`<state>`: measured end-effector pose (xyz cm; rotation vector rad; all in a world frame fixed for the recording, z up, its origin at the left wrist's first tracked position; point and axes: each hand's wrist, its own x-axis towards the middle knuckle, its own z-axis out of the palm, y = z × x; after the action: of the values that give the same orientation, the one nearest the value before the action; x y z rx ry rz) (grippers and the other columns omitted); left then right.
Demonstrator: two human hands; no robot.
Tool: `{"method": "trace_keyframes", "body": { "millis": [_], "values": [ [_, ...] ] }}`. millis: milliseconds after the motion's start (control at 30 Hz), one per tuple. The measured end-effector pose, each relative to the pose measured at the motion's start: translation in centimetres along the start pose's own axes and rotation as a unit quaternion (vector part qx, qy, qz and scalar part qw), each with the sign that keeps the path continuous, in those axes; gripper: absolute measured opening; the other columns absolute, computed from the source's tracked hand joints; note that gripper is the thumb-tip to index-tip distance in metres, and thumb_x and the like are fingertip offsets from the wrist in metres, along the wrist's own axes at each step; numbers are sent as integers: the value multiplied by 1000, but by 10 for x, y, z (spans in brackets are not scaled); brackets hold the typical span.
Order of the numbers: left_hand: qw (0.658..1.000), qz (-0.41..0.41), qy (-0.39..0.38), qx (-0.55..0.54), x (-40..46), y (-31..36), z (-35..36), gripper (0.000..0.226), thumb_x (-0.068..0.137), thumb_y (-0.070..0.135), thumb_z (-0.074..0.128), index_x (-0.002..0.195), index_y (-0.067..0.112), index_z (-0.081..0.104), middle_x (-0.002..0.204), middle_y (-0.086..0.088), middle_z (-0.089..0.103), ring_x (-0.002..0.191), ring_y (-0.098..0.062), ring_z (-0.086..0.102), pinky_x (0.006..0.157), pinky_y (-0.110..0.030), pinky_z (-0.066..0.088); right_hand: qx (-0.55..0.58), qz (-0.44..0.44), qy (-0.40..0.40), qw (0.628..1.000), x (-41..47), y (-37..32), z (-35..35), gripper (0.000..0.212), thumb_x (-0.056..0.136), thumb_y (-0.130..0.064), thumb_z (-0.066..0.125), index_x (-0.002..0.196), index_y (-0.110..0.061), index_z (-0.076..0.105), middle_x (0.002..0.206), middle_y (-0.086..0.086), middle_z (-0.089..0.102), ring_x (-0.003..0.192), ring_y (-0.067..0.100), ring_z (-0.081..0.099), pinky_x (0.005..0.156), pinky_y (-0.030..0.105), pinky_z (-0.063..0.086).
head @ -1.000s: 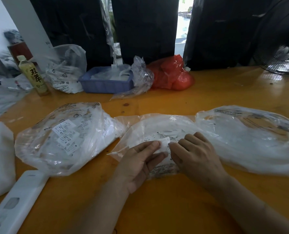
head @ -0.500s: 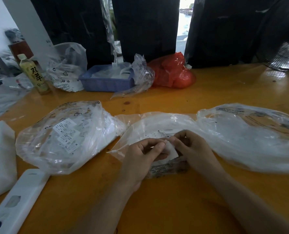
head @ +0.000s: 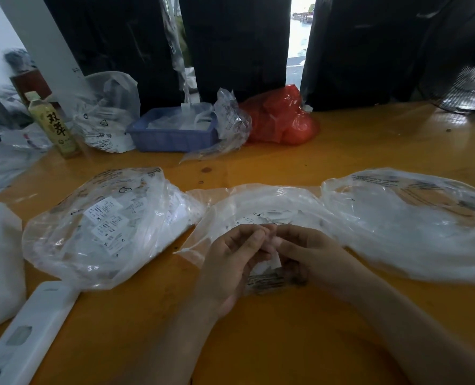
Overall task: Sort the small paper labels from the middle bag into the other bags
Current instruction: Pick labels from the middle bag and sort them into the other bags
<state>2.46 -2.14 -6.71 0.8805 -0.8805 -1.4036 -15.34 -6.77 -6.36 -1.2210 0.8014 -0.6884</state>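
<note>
Both forearms enter from the bottom edge and converge toward the centre. Left hand [head: 232, 263]: raised on its outer edge, palm turned toward the right hand, fingers curled inward, fingertips [head: 258, 235] meeting those of the other hand. Right hand [head: 310, 255]: back of hand facing up and toward the camera, knuckles uppermost, fingers bent down and inward. The two sets of fingertips are touching or very nearly so. A small white label [head: 269, 265] shows in the gap below the fingers, pinched between the hands; which fingers grip it cannot be told exactly. Wrists are roughly level. Both arms are bare to the frame edge.
</note>
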Motion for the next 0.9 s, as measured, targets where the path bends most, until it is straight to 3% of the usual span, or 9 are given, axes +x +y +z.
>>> {"method": "trace_keyframes", "body": {
  "millis": [133, 200, 333, 533, 700, 900],
  "values": [
    [1000, 3, 14, 19, 0, 1, 1, 16, 85, 24, 75, 92, 12, 82, 111, -14, 78, 89, -18, 73, 80, -26, 61, 37, -7, -4, 999, 0, 0, -4, 27, 94, -19, 69, 120, -12, 72, 83, 4, 71, 72, 15, 66, 64, 26, 53],
    [1000, 7, 24, 12, 1, 1, 2, 19, 79, 29, 79, 91, 15, 83, 118, -13, 78, 90, -17, 75, 81, -26, 62, 38, -17, 28, 999, 0, -1, -8, 25, 88, -19, 73, 112, -13, 75, 78, 5, 65, 67, 16, 63, 60, 26, 52],
    [998, 24, 50, 23, 1, 3, -1, 17, 82, 27, 77, 94, 17, 85, 113, -14, 80, 94, -23, 78, 82, -26, 62, 43, -90, 101, 990, -2, -6, -18, 11, 82, -26, 78, 87, -17, 75, 79, 12, 69, 72, 25, 68, 65, 28, 58],
    [997, 37, 54, 44, 2, 2, -5, 22, 83, 25, 78, 102, 16, 85, 111, -15, 81, 106, -30, 78, 87, -26, 62, 9, -199, 187, 962, -8, -13, -22, 11, 85, -25, 76, 94, -19, 73, 88, 8, 73, 88, 29, 74, 77, 29, 60],
    [995, 42, 46, 81, 2, -1, -5, 24, 84, 23, 78, 106, 16, 84, 110, -11, 81, 108, -27, 78, 91, -28, 62, -49, -237, 207, 948, -12, -17, -16, 9, 91, -13, 72, 99, -14, 70, 86, 7, 75, 82, 21, 75, 73, 23, 58],
    [988, 50, 39, 142, 0, -2, -6, 26, 83, 33, 79, 107, 26, 84, 109, -3, 82, 108, -21, 78, 93, -31, 63, -145, -250, 205, 935, -14, -18, -11, 16, 93, -6, 70, 98, -21, 68, 84, 0, 76, 79, 17, 75, 74, 21, 59]
  ]
}}
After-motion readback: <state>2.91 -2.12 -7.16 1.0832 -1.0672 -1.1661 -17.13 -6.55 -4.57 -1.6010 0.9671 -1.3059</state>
